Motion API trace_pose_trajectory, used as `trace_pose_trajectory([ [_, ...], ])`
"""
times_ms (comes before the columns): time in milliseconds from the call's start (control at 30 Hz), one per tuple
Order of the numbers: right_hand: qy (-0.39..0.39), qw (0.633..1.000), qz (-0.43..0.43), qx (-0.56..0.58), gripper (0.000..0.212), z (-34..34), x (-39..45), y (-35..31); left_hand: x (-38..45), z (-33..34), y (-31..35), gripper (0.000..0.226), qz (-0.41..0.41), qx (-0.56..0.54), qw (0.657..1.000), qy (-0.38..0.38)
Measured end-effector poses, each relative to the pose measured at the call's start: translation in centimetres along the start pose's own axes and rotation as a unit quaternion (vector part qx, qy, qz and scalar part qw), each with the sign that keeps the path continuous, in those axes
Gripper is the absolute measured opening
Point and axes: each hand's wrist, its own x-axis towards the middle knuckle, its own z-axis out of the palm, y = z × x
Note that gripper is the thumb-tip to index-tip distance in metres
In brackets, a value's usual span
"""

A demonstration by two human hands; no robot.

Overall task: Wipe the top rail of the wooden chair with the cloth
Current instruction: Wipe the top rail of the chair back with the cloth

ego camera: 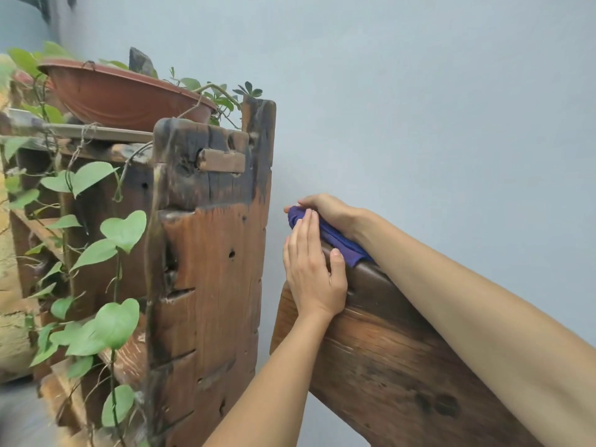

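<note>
Your right hand [329,211] presses the purple cloth [335,238] onto the far left end of the chair's top rail [371,279], fingers curled over it. Your left hand [311,269] steadies the rail, fingers straight. The cloth looks soft and bunches easily; keep it gripped from above.

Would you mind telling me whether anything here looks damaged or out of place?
The tall wooden shelf beside the chair's top rail looks weathered: blackened at the top, with holes and cracks down its side. The cloth lies on the rail under the right hand. Nothing looks spilled.
</note>
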Motion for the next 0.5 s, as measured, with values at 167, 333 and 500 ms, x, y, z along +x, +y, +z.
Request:
trace_pose_trajectory([
  [167,0.021,0.965,-0.079,-0.25,0.054,-1.3,-8.2,2.1,-0.2,-0.2,0.1,0.068,-0.025,-0.008,1.0,-0.008],
  [333,0.126,0.878,-0.073,-0.455,0.066,-4.9,-18.8,7.4,-0.1,-0.9,0.8,0.059,-0.045,0.043,0.998,-0.023],
  [500,0.151,0.914,0.045,-0.373,0.078,-13.1,-29.1,13.5,-0.2,-1.7,2.5,0.046,-0.136,0.098,0.985,-0.044],
])
